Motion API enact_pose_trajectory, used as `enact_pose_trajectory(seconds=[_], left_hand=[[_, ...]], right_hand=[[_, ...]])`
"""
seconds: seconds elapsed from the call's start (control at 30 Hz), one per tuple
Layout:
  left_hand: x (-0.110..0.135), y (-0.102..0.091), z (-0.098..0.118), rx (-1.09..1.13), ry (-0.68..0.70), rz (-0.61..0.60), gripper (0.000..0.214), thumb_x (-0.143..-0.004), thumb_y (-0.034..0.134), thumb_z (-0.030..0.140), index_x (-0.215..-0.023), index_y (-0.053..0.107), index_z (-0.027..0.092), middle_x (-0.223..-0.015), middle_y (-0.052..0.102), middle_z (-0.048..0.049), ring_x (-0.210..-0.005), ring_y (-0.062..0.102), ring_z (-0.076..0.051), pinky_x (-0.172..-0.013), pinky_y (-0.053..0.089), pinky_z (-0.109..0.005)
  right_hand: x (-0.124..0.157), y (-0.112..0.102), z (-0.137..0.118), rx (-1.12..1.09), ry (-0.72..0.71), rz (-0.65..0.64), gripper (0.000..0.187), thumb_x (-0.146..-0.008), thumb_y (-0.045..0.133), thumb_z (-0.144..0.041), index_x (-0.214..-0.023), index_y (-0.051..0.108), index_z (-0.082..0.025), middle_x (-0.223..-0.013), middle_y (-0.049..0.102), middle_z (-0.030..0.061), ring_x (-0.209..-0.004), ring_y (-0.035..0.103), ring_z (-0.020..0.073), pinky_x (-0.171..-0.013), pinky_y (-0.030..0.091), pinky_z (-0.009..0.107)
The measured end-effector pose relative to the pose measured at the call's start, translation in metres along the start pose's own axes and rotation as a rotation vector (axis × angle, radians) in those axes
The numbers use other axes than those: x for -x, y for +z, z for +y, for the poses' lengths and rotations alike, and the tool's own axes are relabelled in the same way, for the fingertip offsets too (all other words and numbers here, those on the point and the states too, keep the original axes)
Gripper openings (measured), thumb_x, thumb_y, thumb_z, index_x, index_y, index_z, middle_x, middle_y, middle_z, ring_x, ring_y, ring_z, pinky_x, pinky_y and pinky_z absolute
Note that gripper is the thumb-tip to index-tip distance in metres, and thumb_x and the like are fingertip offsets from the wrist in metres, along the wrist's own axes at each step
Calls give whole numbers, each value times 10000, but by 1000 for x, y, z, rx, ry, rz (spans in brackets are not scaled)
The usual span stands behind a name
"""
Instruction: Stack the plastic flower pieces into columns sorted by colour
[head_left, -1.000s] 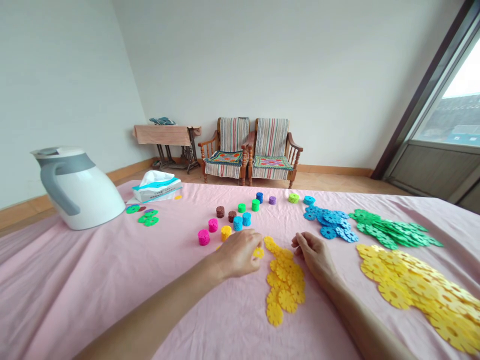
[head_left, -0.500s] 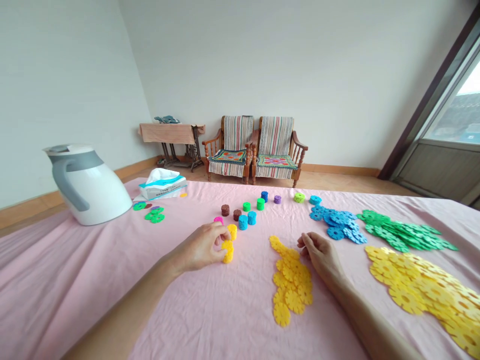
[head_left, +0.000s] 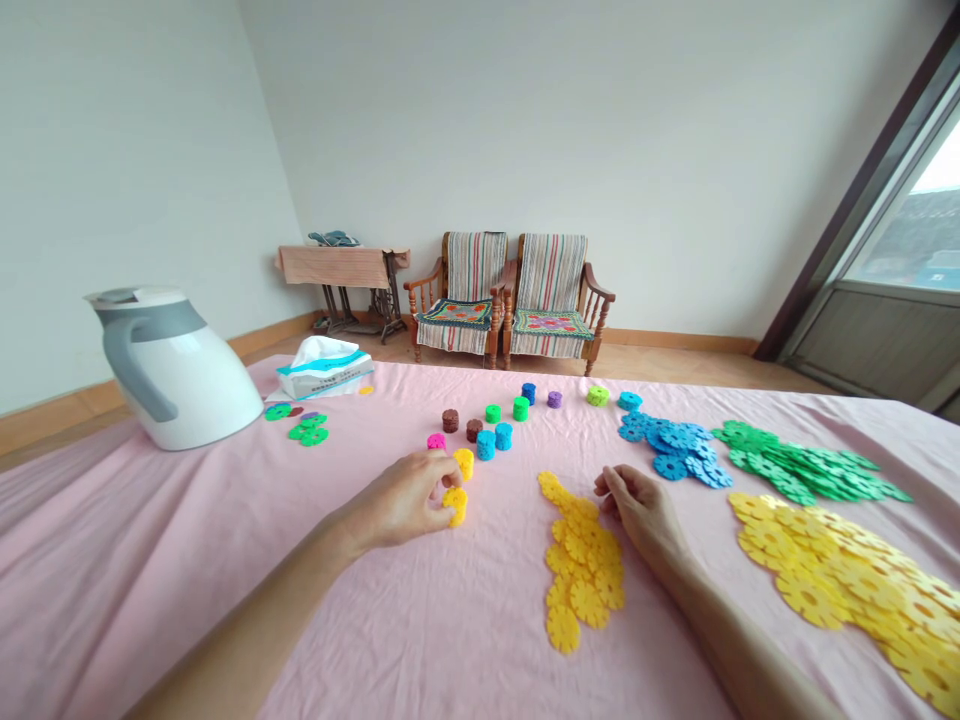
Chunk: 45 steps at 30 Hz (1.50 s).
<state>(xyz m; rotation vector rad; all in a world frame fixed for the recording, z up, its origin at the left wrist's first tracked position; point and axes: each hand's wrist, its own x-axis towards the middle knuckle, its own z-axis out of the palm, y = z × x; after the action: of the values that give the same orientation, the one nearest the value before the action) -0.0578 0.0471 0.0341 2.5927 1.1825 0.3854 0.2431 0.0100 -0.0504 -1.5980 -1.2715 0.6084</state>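
- Left hand (head_left: 405,499): thumb and fingers curve at the nearer yellow stack (head_left: 457,508); whether they pinch it, I cannot tell.
- Right hand (head_left: 640,503): fingers loosely curled, beside the loose yellow discs (head_left: 586,570); whether anything is inside, I cannot tell.
- Yellow stacks: two; one at the left fingertips, the farther yellow stack (head_left: 465,463) just beyond.
- Beyond the left grip: one magenta stack (head_left: 436,441) partly hidden by the hand, two brown stacks (head_left: 450,420), two light-blue stacks (head_left: 486,446), two green stacks (head_left: 521,408).
- Farther off: one each of dark-blue (head_left: 529,393), purple (head_left: 554,399), lime (head_left: 598,396) and cyan stacks (head_left: 630,400).
- Loose piles: four, overlapping too much to count by disc; one yellow between the hands, then blue (head_left: 675,445), green (head_left: 806,460) and large yellow piles (head_left: 847,580) right of the right hand.
- Containers: two, beyond the left grip to its left. The tissue box (head_left: 326,380) has white tissue sticking out; the jug's (head_left: 191,385) contents are hidden.
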Motion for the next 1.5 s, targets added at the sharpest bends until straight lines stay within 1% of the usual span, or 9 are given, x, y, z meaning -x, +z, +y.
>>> enact_pose_trajectory(seconds=[0.17, 0.3, 0.43, 0.63, 0.87, 1.13, 1.3, 1.4, 1.5], left_hand=[[1, 4, 18, 94, 63, 86, 217, -717, 551, 149, -923, 591, 202, -922, 585, -6, -793, 538, -143, -717, 409, -241], [2, 22, 48, 156, 180, -40, 160, -755, 552, 147, -899, 612, 182, -874, 587, -12, -719, 548, -125, -685, 428, -232], [-3, 43, 70, 138, 228, -117, 254, -749, 587, 161, -996, 626, 204, -950, 601, -29, -817, 576, -162, -738, 450, -249], [-21, 62, 80, 71, 238, -132, 157, -725, 638, 234, -875, 648, 188, -895, 595, -35, -802, 587, -181, -702, 465, -256], [-32, 71, 81, 88, 230, -147, 220, -694, 663, 251, -901, 625, 186, -928, 604, -34, -805, 596, -187, -687, 465, -256], [-25, 68, 81, 89, 279, -155, 256, -675, 572, 126, -922, 617, 176, -948, 592, -53, -862, 584, -190, -769, 468, -261], [-19, 64, 83, 40, 282, -128, 171, -658, 566, 126, -817, 592, 184, -863, 589, -38, -802, 574, -181, -726, 465, -258], [-15, 51, 77, 21, 242, -65, 141, -650, 567, 138, -781, 572, 191, -807, 588, -22, -768, 558, -174, -686, 449, -255], [-10, 26, 60, 18, 151, 69, 205, -655, 551, 111, -836, 592, 197, -851, 590, -20, -815, 545, -174, -726, 428, -263]], right_hand=[[-1, 1, 2, -3, -8, 3, 389, -822, 417, -508, -687, 561, -172, -599, 596, 25, -492, 532, 132, -469, 387, 229], [-2, 1, 5, -24, -1, 1, 388, -820, 420, -512, -694, 560, -172, -617, 602, 27, -499, 534, 131, -468, 388, 227], [-2, 1, 5, -21, 0, -1, 388, -820, 421, -513, -690, 558, -173, -610, 600, 25, -498, 532, 131, -471, 390, 229], [-1, 1, 2, -16, -8, -4, 395, -823, 417, -514, -690, 560, -171, -581, 585, 17, -480, 520, 125, -458, 374, 225], [-2, 2, 4, -46, -7, -7, 391, -818, 423, -515, -679, 553, -173, -558, 578, 15, -458, 509, 119, -441, 362, 217], [-4, 3, 7, -29, -12, 0, 397, -819, 417, -520, -682, 559, -175, -543, 575, 11, -463, 518, 126, -442, 365, 218], [-4, 3, 10, -37, 14, -9, 412, -811, 412, -542, -690, 564, -179, -547, 577, 10, -468, 524, 133, -442, 375, 224], [-4, 2, 10, -32, 15, -13, 414, -813, 410, -544, -696, 565, -179, -558, 581, 11, -466, 521, 130, -446, 376, 225], [-3, 2, 9, -33, 19, -13, 418, -813, 407, -551, -699, 561, -179, -543, 567, 6, -463, 520, 133, -442, 377, 225]])
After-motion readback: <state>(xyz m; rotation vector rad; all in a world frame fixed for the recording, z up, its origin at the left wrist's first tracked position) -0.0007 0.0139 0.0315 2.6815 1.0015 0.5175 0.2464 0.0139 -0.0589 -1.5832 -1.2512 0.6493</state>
